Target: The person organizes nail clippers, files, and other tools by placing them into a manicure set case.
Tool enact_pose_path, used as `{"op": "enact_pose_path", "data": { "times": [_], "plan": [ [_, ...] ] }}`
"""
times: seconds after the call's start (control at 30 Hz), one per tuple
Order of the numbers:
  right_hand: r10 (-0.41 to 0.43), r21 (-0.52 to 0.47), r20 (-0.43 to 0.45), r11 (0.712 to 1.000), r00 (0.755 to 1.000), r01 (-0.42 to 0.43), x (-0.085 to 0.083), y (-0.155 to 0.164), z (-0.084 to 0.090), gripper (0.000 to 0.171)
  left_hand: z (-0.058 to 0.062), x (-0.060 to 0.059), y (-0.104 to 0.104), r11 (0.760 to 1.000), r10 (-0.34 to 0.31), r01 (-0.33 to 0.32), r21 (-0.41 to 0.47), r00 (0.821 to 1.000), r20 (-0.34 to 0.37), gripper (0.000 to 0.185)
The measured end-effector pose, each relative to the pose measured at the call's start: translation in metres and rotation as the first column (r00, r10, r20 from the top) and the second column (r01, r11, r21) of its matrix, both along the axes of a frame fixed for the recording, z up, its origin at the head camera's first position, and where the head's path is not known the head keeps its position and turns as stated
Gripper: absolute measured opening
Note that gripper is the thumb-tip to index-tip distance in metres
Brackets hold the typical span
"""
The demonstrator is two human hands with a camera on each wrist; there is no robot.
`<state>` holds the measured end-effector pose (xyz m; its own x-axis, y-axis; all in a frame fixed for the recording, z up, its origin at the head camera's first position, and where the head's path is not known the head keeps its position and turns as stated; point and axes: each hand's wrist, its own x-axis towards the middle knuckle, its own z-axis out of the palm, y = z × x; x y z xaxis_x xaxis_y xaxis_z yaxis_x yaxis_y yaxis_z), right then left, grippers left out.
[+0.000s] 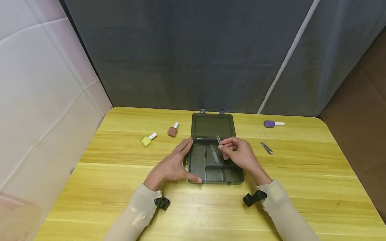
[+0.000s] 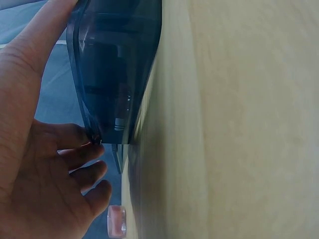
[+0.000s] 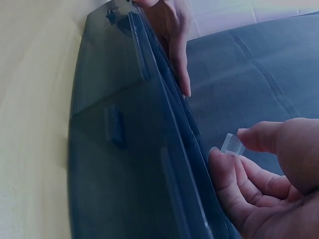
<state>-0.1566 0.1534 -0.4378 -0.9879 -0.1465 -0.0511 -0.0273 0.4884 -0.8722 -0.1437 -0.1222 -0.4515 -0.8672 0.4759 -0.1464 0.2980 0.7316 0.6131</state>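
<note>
A dark translucent plastic box [image 1: 215,170] with compartments lies open on the yellow wooden table [image 1: 211,207], its lid [image 1: 212,126] flat behind it. My left hand [image 1: 175,164] rests against the box's left side [image 2: 112,69], thumb at the front corner and fingers straight along the edge. My right hand [image 1: 238,154] hovers over the box's right half and pinches a small clear strip [image 1: 219,140] between thumb and fingers; its end [image 3: 233,144] shows in the right wrist view. Another clear strip [image 1: 214,154] lies in a compartment.
A yellow nail polish bottle [image 1: 147,140] and a brown one [image 1: 173,130] lie left of the box. A purple bottle [image 1: 272,123] and a nail clipper [image 1: 266,147] lie to the right. A grey curtain hangs behind the table.
</note>
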Motion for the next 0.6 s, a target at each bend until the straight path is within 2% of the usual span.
{"op": "enact_pose_path", "data": {
  "times": [0.37,0.5,0.6],
  "plan": [
    [0.028,-0.058,0.016,0.998,0.999,-0.027,0.0,0.003,0.001,0.027,0.0,0.0,0.0,1.0,-0.001,0.002,0.004,1.0,-0.005,0.145],
    [0.048,-0.04,-0.009,0.998,0.999,-0.049,0.0,0.009,0.003,0.031,0.0,0.0,0.0,1.0,-0.002,0.002,0.003,1.0,-0.003,0.145],
    [0.065,0.01,-0.049,0.998,0.997,-0.065,0.001,0.014,0.005,0.034,0.0,0.0,0.0,1.0,0.002,-0.002,0.0,1.0,-0.002,0.145]
  ]
}}
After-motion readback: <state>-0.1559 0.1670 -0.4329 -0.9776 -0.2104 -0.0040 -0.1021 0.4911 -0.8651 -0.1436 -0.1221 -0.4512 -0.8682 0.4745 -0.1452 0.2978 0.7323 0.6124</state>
